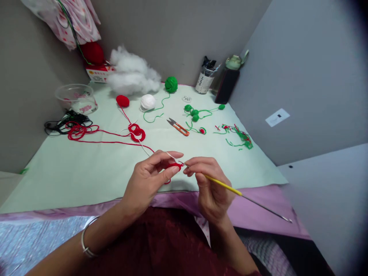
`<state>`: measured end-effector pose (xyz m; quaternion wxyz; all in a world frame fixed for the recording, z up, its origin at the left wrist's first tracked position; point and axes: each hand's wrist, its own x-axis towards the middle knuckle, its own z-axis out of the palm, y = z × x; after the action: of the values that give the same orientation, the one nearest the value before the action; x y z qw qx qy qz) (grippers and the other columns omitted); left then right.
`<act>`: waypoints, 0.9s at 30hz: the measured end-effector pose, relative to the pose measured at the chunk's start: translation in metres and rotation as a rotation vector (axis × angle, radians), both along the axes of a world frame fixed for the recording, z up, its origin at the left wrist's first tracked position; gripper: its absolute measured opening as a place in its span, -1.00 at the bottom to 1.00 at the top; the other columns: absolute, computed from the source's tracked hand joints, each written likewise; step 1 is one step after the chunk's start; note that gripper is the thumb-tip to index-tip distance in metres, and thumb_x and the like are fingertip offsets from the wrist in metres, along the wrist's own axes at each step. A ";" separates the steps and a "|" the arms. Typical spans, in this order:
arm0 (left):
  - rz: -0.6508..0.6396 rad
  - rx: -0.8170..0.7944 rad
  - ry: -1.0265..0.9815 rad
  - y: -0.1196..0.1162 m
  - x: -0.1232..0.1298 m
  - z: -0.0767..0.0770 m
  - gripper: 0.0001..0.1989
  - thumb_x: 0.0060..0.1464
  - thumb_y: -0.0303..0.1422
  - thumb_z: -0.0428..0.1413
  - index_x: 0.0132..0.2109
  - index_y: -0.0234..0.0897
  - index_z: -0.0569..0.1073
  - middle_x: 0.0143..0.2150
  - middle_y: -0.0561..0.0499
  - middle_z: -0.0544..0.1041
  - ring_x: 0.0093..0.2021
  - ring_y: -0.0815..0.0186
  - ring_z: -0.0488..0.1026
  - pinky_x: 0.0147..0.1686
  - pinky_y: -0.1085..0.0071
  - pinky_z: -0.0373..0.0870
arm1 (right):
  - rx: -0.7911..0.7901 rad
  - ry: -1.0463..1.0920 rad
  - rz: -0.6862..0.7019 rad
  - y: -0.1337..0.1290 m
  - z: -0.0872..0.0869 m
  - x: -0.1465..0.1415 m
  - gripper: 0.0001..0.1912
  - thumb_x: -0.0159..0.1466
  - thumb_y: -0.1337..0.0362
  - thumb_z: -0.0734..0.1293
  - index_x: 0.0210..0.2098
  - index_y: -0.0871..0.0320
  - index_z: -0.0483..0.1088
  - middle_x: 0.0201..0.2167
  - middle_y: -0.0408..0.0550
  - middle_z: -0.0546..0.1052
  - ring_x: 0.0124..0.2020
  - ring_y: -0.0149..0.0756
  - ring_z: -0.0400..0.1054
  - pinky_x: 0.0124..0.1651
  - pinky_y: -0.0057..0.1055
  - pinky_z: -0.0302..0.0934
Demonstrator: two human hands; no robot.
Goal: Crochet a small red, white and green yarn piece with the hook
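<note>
The single view looked forward and down from the wearer's head, across the near edge of the table [100, 172]; left hand [149, 172] and right hand [212, 197] showed close below; the far edge lay farther off, by the grey wall [178, 38].

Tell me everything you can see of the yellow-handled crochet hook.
The crochet hook is thin, with a yellow, plastic-looking grip and a bare metal shaft toward the lower right. The right hand holds it, hiding part of it. It slants across the view, its upper-left end at the red yarn piece; contact there is too small to make out.
</note>
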<state>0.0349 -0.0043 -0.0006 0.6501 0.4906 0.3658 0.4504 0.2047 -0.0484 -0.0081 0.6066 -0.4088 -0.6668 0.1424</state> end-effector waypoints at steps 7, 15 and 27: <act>-0.023 -0.060 -0.041 0.000 0.000 0.000 -0.73 0.14 -0.27 0.40 0.01 0.07 0.71 -0.23 0.08 0.57 -0.23 0.38 0.48 -0.34 0.57 0.48 | -0.049 0.196 0.037 0.001 -0.001 -0.002 -0.78 0.50 0.36 0.26 -0.12 0.07 0.56 -0.25 -0.08 0.63 -0.18 -0.24 0.55 -0.15 -0.25 0.44; -0.078 -0.137 -0.106 0.001 -0.001 0.005 -0.81 0.17 -0.29 0.38 -0.04 -0.05 0.72 -0.48 0.17 0.53 -0.57 0.56 0.36 -0.54 0.63 0.30 | -0.128 0.436 0.134 0.006 -0.004 -0.004 -0.79 0.51 0.32 0.27 -0.14 0.05 0.56 -0.23 -0.08 0.61 -0.32 -0.34 0.50 -0.26 -0.32 0.41; -0.117 -0.178 -0.173 0.000 0.001 0.012 -0.79 0.18 -0.31 0.36 -0.03 -0.17 0.69 -0.35 0.07 0.66 -0.30 0.33 0.65 -0.21 0.47 0.55 | -0.164 0.503 0.210 0.008 -0.003 -0.002 -0.81 0.50 0.28 0.28 -0.15 0.08 0.55 -0.22 -0.07 0.60 -0.37 -0.36 0.51 -0.32 -0.36 0.45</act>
<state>0.0357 -0.0043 0.0114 0.7452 0.4109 0.3177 0.4183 0.2029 -0.0405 -0.0114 0.7000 -0.3370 -0.5202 0.3548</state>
